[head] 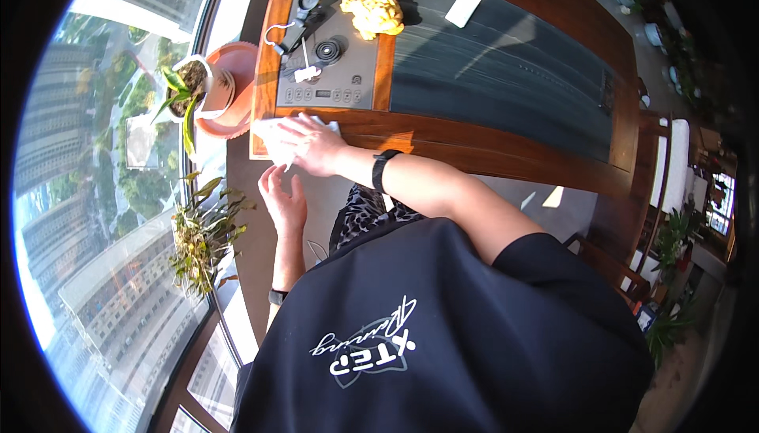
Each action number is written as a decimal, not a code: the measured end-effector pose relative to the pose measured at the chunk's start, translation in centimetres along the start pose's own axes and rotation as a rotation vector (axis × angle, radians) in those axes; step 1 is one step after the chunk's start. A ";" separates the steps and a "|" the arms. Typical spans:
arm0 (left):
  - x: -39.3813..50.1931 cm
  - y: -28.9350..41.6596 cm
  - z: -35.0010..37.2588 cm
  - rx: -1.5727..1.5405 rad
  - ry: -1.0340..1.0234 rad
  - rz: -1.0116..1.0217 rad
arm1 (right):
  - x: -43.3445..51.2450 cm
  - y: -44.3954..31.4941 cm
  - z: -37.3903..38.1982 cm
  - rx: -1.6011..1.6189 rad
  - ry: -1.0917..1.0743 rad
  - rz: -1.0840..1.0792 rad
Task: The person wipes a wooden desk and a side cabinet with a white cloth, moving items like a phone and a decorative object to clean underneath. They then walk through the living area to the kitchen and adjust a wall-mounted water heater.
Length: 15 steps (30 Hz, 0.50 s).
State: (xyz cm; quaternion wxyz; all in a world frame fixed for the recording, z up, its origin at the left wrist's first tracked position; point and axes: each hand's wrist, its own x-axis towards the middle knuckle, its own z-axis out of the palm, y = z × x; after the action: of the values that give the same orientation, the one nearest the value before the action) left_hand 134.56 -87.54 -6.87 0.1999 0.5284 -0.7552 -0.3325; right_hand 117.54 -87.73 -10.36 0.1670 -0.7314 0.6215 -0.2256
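Note:
My right hand [311, 143] lies flat over a white cloth or wipe [270, 135] at the near left corner of a wooden tea table [450, 157]. The cloth spreads out under my fingers, and part of it hangs past the table's edge. Just below that corner my left hand [283, 204] is held in the air, fingers apart and curved, with nothing in it. Its fingertips come close to the cloth's lower end; whether they touch cannot be told. Beyond the right hand, an electric hob panel [364, 86] with buttons is set into the tabletop.
A crumpled yellow cloth [373, 15], a white phone-like slab [464, 6] and a black device with a cable [293, 35] lie on the table. A dark stone tray [504, 77] fills its middle. Left stand a potted plant [216, 86], a reddish round stool [237, 56] and a window [112, 154].

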 end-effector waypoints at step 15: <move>8.7 11.6 7.6 -0.113 -0.198 0.395 | -25.7 6.6 -10.9 0.136 -0.033 0.332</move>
State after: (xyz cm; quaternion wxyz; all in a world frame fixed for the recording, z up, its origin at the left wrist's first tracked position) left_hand 118.77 -90.91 -4.33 0.2155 0.3230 -0.8401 -0.3788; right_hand 102.96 -63.13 -7.77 0.2613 -0.6093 0.7141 -0.2247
